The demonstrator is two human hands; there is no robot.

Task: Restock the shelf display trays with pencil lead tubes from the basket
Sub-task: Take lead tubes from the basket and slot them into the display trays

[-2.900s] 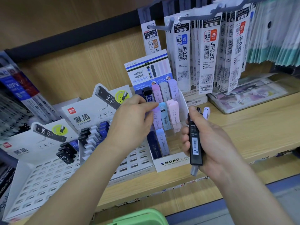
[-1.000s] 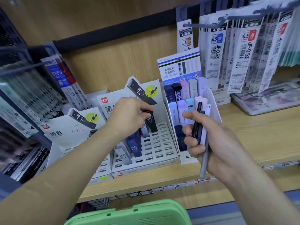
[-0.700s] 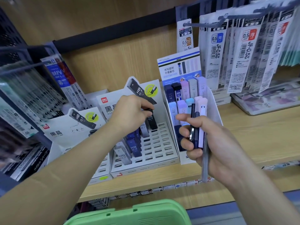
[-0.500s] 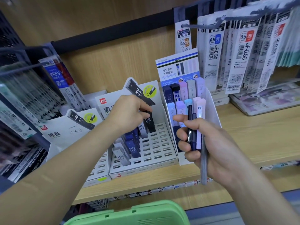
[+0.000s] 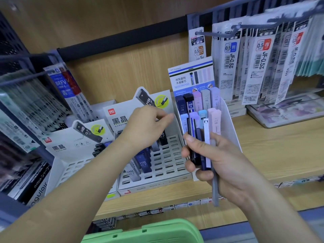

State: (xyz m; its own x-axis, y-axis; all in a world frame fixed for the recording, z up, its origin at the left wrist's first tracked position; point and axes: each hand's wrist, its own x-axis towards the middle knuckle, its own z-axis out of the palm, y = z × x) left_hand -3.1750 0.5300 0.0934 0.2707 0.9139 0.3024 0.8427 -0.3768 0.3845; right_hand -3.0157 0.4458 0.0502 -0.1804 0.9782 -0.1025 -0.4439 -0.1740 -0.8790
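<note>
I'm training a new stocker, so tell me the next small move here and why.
Probably move the left hand across to pick one tube from the bundle of tubes that the right hand grips. The black tube beneath the left fingers already stands in the middle tray, which has many bare slots. Whether those fingers touch it is unclear.

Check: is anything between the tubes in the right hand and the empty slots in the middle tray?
Nothing visible blocks them. The tube bundle in the right hand is just right of the middle tray, whose front-right slots lie open. The left hand is over the back rows, clear of those slots.
</note>
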